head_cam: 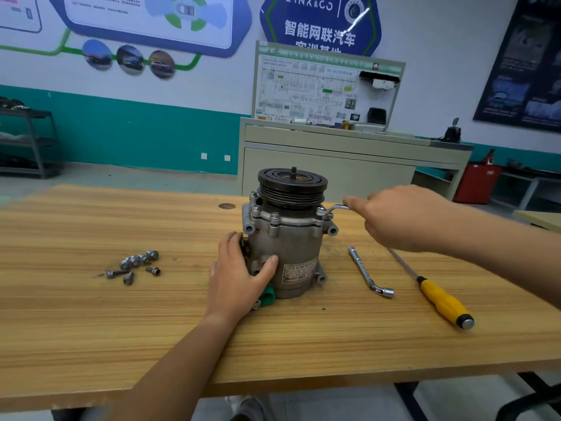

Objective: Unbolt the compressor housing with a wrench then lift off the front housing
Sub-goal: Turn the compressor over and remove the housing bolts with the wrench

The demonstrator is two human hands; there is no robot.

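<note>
Head view shows the heavy-looking, rigid compressor [288,238] upright at frame centre on the table [91,314], left hand [243,275] wrapped round its lower body, the best hold, right hand [403,217] seemingly pinching the wrench [332,209] at its flange.

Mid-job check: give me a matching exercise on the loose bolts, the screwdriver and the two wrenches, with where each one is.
1. loose bolts
2. screwdriver
3. spare wrench
4. working wrench

A. gripped by the right hand, at the top flange of the compressor
B. yellow handle, farthest right on the table
C. clustered left of the compressor
D. lying between compressor and screwdriver

Pairs: 1-C, 2-B, 3-D, 4-A
</note>
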